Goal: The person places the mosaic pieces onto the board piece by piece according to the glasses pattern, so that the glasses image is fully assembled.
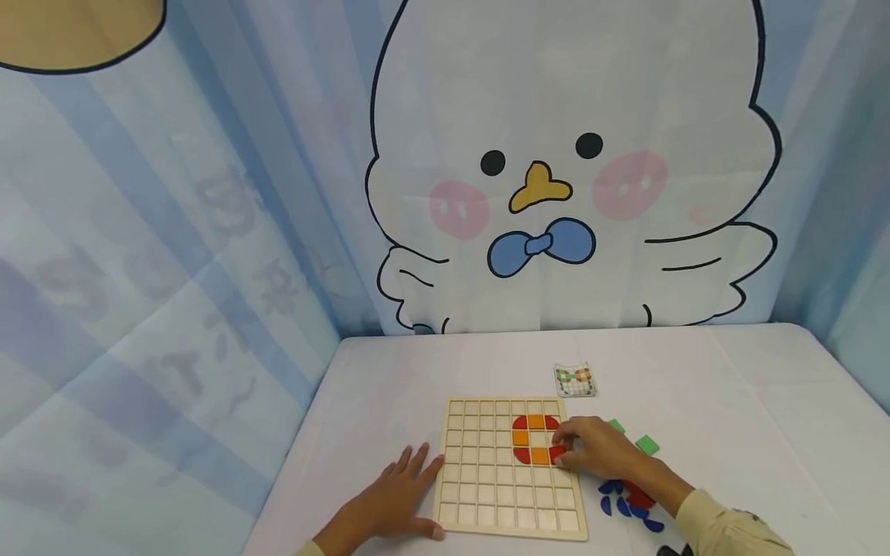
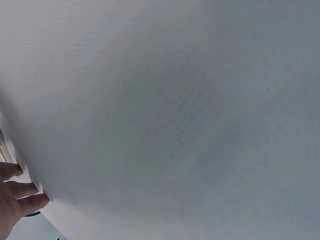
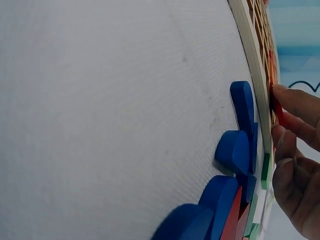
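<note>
A wooden grid board lies on the table. In its upper right cells, red rounded-corner tiles and orange square tiles form part of a ring. My right hand reaches over the board's right edge. Between its thumb and fingertips it pinches a red tile, low at the grid. My left hand rests with fingers spread, thumb and fingertips at the board's left edge. Only some of the left fingers show in the left wrist view.
Blue rounded tiles and red tiles lie loose right of the board, below my right forearm. Green square tiles lie beyond that wrist. A small pattern card sits behind the board. A dark object shows at the bottom edge.
</note>
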Tool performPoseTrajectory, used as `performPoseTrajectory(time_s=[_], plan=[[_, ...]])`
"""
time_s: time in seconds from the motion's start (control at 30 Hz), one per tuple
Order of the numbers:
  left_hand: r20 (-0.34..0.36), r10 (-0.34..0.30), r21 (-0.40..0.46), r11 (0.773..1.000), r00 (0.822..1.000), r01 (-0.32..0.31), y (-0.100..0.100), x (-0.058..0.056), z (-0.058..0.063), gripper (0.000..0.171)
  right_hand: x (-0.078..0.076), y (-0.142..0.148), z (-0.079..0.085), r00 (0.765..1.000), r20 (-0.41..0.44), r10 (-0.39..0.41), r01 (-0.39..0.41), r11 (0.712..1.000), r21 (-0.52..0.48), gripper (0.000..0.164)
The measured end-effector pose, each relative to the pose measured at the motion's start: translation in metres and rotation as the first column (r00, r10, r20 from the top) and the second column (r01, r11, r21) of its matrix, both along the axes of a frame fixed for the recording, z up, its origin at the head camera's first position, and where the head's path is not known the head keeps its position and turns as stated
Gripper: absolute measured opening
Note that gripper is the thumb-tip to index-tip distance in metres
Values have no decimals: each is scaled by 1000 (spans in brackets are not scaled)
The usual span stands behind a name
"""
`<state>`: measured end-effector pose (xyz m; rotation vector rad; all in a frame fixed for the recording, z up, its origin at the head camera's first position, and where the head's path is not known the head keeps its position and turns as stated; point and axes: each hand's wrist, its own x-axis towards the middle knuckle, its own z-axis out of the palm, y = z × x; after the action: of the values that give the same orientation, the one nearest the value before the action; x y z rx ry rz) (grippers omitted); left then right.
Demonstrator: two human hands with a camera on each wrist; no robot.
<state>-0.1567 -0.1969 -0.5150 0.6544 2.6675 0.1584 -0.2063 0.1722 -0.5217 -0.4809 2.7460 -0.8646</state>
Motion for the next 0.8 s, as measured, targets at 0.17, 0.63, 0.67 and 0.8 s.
performPoseTrajectory(time_s=[0.17, 0.63, 0.67, 0.8], plan=[[0, 4, -2, 1000, 1000, -4, 0, 1, 0, 107, 1, 0, 1, 1000, -1, -3, 3, 1000, 9, 20], [3, 12, 1, 1000, 1000, -12, -1, -3, -5, 107, 1, 1, 6, 1000, -10, -18, 18, 1000, 3, 19], [3, 11, 1, 1000, 1000, -11, 0, -3, -6, 107, 1, 1, 6, 1000, -7, -20, 20, 1000, 0, 19], [4, 11, -6, 1000, 1000, -11, 0, -3, -6, 107, 3, 1, 7, 1000, 11, -13, 14, 1000, -16, 19]])
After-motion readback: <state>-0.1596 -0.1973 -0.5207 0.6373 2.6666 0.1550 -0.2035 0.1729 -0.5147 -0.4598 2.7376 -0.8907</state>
